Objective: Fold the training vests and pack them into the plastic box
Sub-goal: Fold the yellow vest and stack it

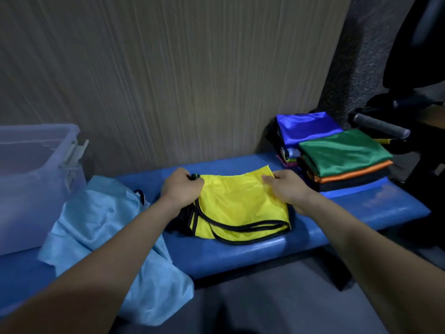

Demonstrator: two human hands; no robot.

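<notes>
Pinching the yellow vest (240, 206) at both far corners, left hand (181, 186) and right hand (287, 189) curled tight; plastic box (36, 165) sits way off left, so the left one's nearer.

Yellow vest (240, 203) with black trim lies partly folded on the bench; clear plastic box (36, 165) stands open, far left

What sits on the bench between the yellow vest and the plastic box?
In the head view, a crumpled light blue cloth lies between the yellow vest and the plastic box, draping over the bench's front edge.
</notes>
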